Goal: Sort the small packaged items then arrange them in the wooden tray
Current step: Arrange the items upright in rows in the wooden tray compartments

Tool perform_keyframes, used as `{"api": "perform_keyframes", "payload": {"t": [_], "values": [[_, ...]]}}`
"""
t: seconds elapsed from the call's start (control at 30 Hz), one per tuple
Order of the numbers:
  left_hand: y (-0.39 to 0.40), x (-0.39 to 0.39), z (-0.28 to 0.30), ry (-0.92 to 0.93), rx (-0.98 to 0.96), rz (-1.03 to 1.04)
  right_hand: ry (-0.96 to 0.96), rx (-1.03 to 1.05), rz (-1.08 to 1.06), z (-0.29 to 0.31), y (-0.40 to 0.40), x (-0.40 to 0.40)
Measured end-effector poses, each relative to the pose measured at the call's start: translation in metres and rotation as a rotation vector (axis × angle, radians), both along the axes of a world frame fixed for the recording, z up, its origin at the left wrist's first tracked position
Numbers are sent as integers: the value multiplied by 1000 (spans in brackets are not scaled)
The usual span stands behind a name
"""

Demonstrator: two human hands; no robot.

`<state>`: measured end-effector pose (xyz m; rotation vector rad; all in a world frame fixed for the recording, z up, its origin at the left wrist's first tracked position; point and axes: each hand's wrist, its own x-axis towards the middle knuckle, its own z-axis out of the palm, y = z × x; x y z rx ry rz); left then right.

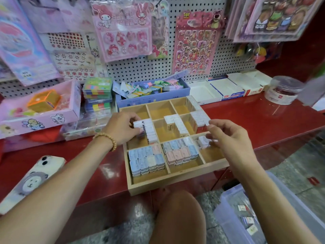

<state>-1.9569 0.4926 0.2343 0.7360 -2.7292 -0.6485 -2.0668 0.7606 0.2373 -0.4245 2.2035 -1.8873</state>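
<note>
Mid-arranging: left hand fingers curled around a row of white packets in the wooden tray at nine o'clock, right hand fingers pinching one packet at three o'clock. Next, probably seating that packet squarely in its compartment.

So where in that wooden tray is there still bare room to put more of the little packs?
The wooden tray has bare floor in its three back compartments, in the near right compartment and in strips in front of the pastel packs. The middle row is crowded: white packs under the left hand, and more beside the right hand.
</note>
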Motion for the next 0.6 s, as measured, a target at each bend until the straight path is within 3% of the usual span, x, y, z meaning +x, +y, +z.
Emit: {"api": "perform_keyframes", "payload": {"t": [0.2, 0.6], "values": [[9, -3, -27, 78, -58, 29, 33, 53, 26, -10, 4, -5], [17, -1, -29, 111, -131, 35, 30, 74, 20, -14, 3, 0]]}}
